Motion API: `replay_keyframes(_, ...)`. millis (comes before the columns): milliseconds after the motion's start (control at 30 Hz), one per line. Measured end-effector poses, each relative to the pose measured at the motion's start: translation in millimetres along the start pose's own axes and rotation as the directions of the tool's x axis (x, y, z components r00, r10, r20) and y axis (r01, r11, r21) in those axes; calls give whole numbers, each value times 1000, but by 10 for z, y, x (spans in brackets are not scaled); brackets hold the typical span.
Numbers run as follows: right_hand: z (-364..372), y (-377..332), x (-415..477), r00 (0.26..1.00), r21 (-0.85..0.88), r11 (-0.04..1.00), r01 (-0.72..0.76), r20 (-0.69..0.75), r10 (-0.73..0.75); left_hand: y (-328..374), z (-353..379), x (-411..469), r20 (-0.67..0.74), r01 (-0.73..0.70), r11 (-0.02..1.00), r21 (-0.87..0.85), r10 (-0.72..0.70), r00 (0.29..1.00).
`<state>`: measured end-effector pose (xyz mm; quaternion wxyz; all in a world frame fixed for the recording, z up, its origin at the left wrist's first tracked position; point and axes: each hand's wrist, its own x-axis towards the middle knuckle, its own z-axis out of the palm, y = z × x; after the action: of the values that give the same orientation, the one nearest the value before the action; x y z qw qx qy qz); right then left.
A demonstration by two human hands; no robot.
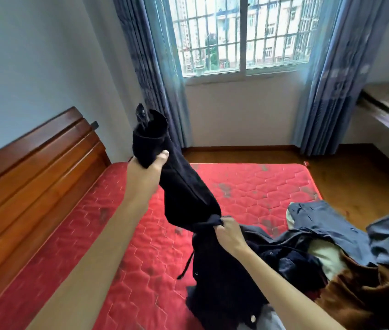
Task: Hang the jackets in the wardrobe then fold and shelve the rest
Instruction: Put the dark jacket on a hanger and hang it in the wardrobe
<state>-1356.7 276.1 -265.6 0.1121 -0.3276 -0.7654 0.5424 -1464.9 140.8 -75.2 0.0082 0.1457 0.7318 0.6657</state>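
Navy garment [188,186] between left grip [149,164], right grip [226,231]

Head view looks down across the bed [236,184] toward the window [212,39].

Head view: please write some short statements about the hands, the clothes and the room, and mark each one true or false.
1. The left hand and the right hand both grip the dark navy garment. True.
2. The left hand is lower than the right hand. False: it is raised higher.
3. The mattress is blue. False: it is red.
4. A pile of clothes lies on the right part of the mattress. True.
5. The curtains cover the window fully. False: they are drawn aside.
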Motion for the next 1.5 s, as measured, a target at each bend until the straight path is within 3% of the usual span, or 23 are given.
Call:
replay_keyframes(100,-150,-306,93,980,324,933,-155,-65,185,-419,53,-142,157,47,984,173,-75,985)
replay_keyframes(200,-399,-661,127,966,568,805,-173,-62,251,-817,83,-437,335,127,916,379,-264,904)
replay_keyframes(300,-654,-947,131,978,730,670,-136,-11,209,-1064,186,-729,539,18,920,391,-245,806)
replay_keyframes(367,-767,-1057,117,987,751,649,-122,23,159,-1120,318,-860,649,-111,924,365,-167,743)
replay_keyframes(433,-819,-1099,102,993,719,687,-106,36,115,-1165,456,-914,678,-237,903,359,-78,731)
replay_keyframes(533,-893,-1110,74,997,695,715,-74,40,64,-1229,596,-801,556,-281,879,384,22,831)
replay_keyframes(667,-1162,-951,44,992,667,745,-2,97,-84,-1084,690,-561,414,-140,930,341,-14,910)
replay_keyframes(767,-1296,-747,-75,969,444,884,149,114,-221,-916,781,-354,363,-20,968,252,-75,929)
replay_keyframes(867,-1195,-495,-359,891,211,916,342,237,-388,-849,885,-229,316,74,973,220,-142,938)
replay_keyframes(967,-883,-285,-611,817,-202,835,511,414,-400,-799,956,-192,262,177,964,200,-227,938)
replay_keyframes(1067,-526,-120,-627,793,-534,600,596,271,-546,-768,943,-128,220,247,955,166,-280,935)
replay_keyframes(1133,-425,-127,-536,774,-524,623,581,119,-622,-765,893,-118,236,254,953,168,-289,928)
replay_keyframes(1233,-530,-353,-379,762,-329,741,585,-88,-641,-751,795,-139,306,286,952,107,-306,902)
replay_keyframes(1333,-696,-662,-225,801,-186,813,552,-155,-579,-657,618,-178,346,309,951,-4,-289,893)
replay_keyframes(1500,-914,-1130,-40,803,-172,849,500,-277,-529,-739,280,-357,314,179,983,-36,-159,936)
